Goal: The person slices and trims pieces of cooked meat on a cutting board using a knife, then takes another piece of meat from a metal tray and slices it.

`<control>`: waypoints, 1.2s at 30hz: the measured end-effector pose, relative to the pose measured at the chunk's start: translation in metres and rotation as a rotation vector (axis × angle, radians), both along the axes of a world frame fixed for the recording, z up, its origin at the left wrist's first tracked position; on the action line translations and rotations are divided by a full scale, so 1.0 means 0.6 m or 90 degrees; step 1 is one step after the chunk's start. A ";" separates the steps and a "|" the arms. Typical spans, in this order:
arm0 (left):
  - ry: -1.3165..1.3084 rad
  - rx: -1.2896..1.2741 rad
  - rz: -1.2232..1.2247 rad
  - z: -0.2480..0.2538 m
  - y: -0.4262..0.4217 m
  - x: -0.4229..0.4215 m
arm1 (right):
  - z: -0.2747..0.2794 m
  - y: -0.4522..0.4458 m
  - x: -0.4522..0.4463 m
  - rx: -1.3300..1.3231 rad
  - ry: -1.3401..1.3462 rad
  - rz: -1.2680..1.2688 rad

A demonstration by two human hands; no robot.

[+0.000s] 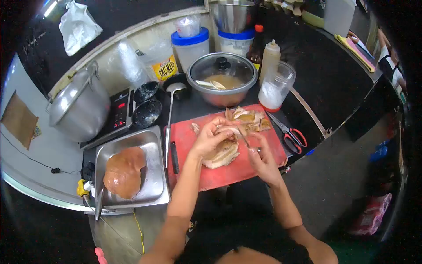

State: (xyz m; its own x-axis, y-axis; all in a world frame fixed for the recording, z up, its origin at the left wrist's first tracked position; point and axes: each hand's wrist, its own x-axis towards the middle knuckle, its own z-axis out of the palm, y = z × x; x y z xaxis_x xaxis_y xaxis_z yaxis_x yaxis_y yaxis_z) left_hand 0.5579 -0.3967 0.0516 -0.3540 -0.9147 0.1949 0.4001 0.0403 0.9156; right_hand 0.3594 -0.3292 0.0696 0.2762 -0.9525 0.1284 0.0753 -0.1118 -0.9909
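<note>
My left hand [208, 140] is closed on a pale strip of meat [229, 129], held up over the red cutting board [189, 176]. My right hand [265, 163] is closed on what looks like a small knife [244, 140]; its narrow blade points up at the strip, and the handle is hidden in my fingers. Beneath my hands lies a larger slab of cooked meat [222, 155] with a pale fatty edge. More cut meat pieces [252, 119] are heaped at the board's far right. Red-and-black scissors [292, 135] rest just right of the board.
Left of the board, a steel tray [154, 176] holds a big brown piece of meat [125, 172]. A ladle [169, 127] lies between them. Behind stand a glass-lidded bowl [223, 79], a clear jar [277, 88] and a squeeze bottle [270, 59]. A large pot [81, 105] sits by an induction cooker [119, 115].
</note>
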 end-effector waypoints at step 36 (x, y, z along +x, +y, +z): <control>0.010 -0.010 -0.035 -0.006 0.008 -0.017 | 0.007 -0.007 -0.006 -0.156 0.173 0.016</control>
